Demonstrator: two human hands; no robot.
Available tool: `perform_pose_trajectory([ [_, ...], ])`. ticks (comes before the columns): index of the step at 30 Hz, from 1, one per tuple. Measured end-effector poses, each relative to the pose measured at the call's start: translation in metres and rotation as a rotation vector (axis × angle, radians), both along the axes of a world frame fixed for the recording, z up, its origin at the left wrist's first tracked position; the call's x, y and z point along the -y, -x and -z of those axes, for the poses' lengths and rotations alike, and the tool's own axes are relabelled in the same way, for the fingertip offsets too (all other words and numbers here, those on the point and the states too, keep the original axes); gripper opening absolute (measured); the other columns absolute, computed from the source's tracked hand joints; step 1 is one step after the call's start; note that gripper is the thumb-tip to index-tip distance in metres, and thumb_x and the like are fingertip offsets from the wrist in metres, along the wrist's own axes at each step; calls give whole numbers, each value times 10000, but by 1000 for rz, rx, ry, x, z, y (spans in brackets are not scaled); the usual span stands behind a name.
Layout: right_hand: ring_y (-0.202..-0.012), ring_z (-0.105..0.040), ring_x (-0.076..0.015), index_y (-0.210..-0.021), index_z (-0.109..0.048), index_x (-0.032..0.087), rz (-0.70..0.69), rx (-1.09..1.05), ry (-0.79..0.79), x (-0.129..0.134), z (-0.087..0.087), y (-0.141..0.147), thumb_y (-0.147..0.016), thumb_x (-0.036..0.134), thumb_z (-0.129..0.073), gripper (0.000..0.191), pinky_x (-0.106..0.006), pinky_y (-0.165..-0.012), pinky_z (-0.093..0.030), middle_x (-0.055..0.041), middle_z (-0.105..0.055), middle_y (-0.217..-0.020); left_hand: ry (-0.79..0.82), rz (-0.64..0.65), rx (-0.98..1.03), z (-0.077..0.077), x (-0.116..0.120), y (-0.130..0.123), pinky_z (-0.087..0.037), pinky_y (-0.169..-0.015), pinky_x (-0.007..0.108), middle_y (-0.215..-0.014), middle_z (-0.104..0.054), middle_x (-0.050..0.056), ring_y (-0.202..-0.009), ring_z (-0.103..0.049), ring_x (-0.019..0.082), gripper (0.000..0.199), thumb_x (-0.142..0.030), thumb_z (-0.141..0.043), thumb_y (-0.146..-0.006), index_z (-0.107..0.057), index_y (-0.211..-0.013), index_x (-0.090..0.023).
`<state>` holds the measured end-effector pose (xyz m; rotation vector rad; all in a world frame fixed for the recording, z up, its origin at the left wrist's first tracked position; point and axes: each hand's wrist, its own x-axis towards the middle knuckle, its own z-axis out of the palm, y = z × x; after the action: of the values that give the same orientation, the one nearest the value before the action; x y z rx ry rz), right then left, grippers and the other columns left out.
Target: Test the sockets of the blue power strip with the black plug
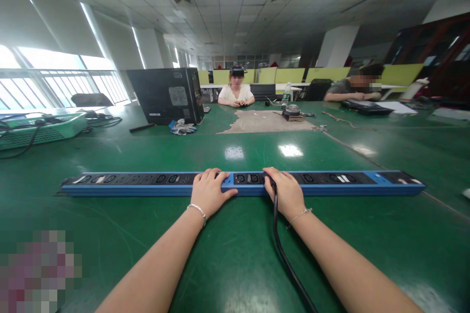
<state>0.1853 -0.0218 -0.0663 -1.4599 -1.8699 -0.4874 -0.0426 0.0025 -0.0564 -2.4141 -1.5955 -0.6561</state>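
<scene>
A long blue power strip with black sockets along its top lies crosswise on the green table. My left hand grips it left of the middle, fingers over the top and thumb along the near edge. To the right, my right hand is closed around the black plug of a power cable, against the strip's top. The fingers partly hide the plug, so I cannot tell how deep it sits in a socket. From there the cable runs down toward me between my forearms.
A green basket with cables stands at the left. Behind the strip are a black computer case and gloves. Two people sit across the table. A bottle and a metal device are near the far edge.
</scene>
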Motion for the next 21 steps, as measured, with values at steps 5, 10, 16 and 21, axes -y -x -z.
perform_pose_trajectory([
  [5,-898,-642,-168,-1060,-607,193,6,8,16,-2,-1,1,-860,223,-432,267,-329,-921,-400,-38,-686,-1037,-14,6,5,0,0,0,-321,-946,423,-1192,-568,44,-1136,-465,250,484,-602,-527,-741,-557,-1119,-301],
  [10,-857,-647,-162,-1040,-614,180,13,-35,28,-2,-1,3,-856,214,-444,252,-298,-870,-428,-39,-701,-979,-11,-12,-2,0,0,-1,-328,-939,417,-1197,-566,32,-1138,-465,245,480,-593,-541,-734,-554,-1123,-310],
  [16,-860,-644,-168,-1052,-616,184,20,-29,39,0,-3,2,-857,231,-449,261,-297,-866,-435,-47,-701,-966,-7,-14,-5,0,-1,-2,-331,-935,419,-1200,-567,36,-1141,-464,245,484,-592,-544,-733,-550,-1124,-307],
  [21,-906,-630,-179,-1081,-599,181,-11,-28,47,1,-2,0,-862,253,-450,275,-314,-877,-439,-60,-688,-1005,-26,-4,1,0,0,-1,-339,-932,427,-1185,-577,36,-1133,-478,247,478,-586,-545,-735,-541,-1116,-298],
])
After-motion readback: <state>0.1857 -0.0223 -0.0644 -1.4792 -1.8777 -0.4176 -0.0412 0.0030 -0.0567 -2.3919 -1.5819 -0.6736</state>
